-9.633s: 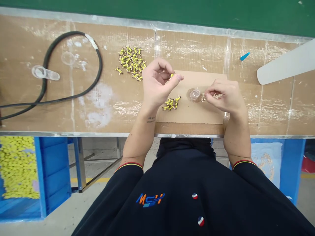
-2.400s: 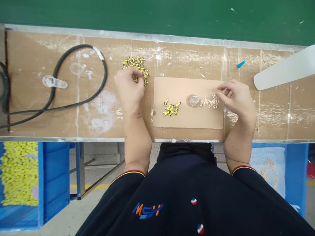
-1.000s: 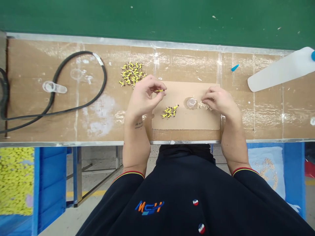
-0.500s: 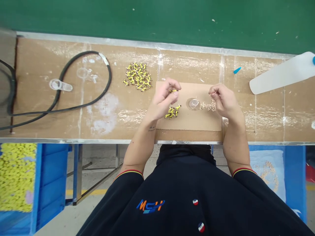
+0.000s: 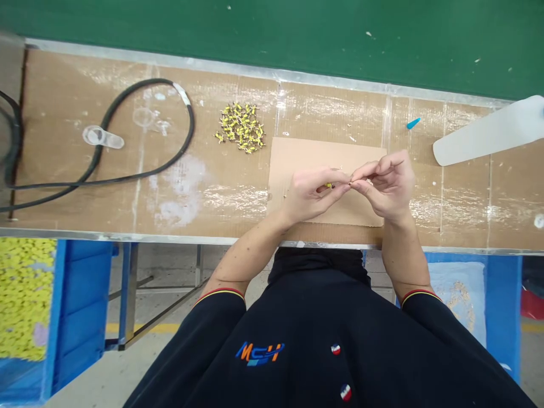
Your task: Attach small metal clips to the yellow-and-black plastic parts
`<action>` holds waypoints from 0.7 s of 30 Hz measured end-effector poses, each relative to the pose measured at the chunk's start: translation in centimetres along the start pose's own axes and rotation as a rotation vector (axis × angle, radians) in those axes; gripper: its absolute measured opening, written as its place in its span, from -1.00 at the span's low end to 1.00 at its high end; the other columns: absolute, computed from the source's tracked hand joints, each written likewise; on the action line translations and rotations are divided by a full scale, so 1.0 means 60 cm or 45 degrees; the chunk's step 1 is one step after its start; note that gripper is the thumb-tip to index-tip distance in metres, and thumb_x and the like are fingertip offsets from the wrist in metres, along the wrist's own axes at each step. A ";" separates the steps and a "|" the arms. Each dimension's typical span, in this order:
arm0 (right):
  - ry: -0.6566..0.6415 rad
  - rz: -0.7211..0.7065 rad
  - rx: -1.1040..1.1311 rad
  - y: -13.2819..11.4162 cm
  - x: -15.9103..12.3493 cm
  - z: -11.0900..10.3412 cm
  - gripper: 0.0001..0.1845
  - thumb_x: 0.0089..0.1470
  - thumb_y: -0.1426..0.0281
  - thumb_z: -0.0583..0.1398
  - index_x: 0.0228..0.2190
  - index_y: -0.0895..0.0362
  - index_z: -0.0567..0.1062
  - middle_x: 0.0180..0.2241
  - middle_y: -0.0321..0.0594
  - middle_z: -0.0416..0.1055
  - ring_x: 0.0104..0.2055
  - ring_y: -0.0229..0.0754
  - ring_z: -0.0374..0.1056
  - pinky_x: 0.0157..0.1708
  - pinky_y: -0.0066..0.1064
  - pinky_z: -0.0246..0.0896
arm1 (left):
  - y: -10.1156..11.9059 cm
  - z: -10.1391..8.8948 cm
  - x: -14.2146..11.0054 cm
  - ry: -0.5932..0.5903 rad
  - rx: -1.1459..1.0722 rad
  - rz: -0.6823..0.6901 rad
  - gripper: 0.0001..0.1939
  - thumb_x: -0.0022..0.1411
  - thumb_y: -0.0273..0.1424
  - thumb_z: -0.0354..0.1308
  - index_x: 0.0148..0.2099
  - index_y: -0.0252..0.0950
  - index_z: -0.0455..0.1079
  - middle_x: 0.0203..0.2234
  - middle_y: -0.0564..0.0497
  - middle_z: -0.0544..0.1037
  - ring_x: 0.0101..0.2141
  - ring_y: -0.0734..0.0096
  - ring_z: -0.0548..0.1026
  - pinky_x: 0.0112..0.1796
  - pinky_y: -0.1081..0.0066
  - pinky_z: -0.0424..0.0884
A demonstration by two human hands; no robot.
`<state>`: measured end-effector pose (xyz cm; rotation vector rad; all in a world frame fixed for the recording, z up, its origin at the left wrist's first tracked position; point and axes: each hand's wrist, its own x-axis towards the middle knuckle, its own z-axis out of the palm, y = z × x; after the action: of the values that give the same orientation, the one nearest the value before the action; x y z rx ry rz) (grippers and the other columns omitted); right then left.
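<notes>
Two bare hands are held together above a tan cardboard sheet (image 5: 293, 161), which lies on a cardboard-covered workbench (image 5: 238, 209). A small yellow part (image 5: 328, 185) is pinched between the fingers of the left hand (image 5: 314, 195). A tiny pale metal piece (image 5: 351, 183) is pinched by the thumb and fingers of the right hand (image 5: 386, 184), its exact form being too small to tell. The two pinches are held just apart, over the sheet's middle. A heap of yellow-and-black parts (image 5: 240, 129) is seen on the bench, far and left of the sheet. Further left, a black cable (image 5: 192, 122) and a clear plastic scoop (image 5: 102, 137) are lying. To the right are a small blue plastic piece (image 5: 413, 123) and a white paddle-shaped board (image 5: 488, 136). Below the near edge, a blue crate of yellow parts (image 5: 25, 300) is seen at left, and a blue bin of pale parts (image 5: 457, 300) at right.
</notes>
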<state>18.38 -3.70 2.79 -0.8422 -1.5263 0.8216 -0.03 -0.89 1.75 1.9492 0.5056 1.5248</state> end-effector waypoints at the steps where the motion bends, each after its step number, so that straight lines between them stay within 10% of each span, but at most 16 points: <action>1: 0.004 0.013 -0.009 0.001 0.000 0.001 -0.53 0.15 0.23 0.44 -0.21 -0.07 0.23 -0.35 -0.46 0.60 -0.37 -0.24 0.60 -0.42 -0.38 0.60 | -0.001 0.000 0.000 0.007 0.040 0.052 -0.94 0.36 -0.50 0.30 -0.13 -0.28 0.50 -0.50 0.14 0.52 -0.56 0.71 0.35 -0.51 0.64 0.20; 15: 0.079 0.021 -0.159 0.000 -0.007 0.025 -0.48 0.19 0.09 0.38 -0.07 -0.12 0.18 -0.36 -0.46 0.56 -0.46 -0.23 0.51 -0.52 -0.32 0.50 | -0.008 -0.001 -0.001 0.129 0.498 0.334 -0.90 0.35 -0.53 0.27 -0.15 -0.24 0.44 -0.59 0.21 0.38 -0.59 0.61 0.28 -0.50 0.53 0.24; 21: 0.019 0.057 -0.381 -0.007 0.002 -0.005 -0.55 0.18 0.28 0.36 -0.12 -0.06 0.18 -0.39 -0.46 0.60 -0.51 -0.26 0.47 -0.60 -0.38 0.33 | -0.019 -0.020 -0.014 0.027 0.327 -0.087 -0.61 0.44 -0.09 0.16 0.15 -0.20 0.36 -0.33 0.04 0.54 -0.53 0.56 0.37 -0.47 0.45 0.34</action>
<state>18.63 -3.76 3.23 -1.1014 -1.6457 0.6247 -1.35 -0.30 0.58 2.0842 0.8034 1.4997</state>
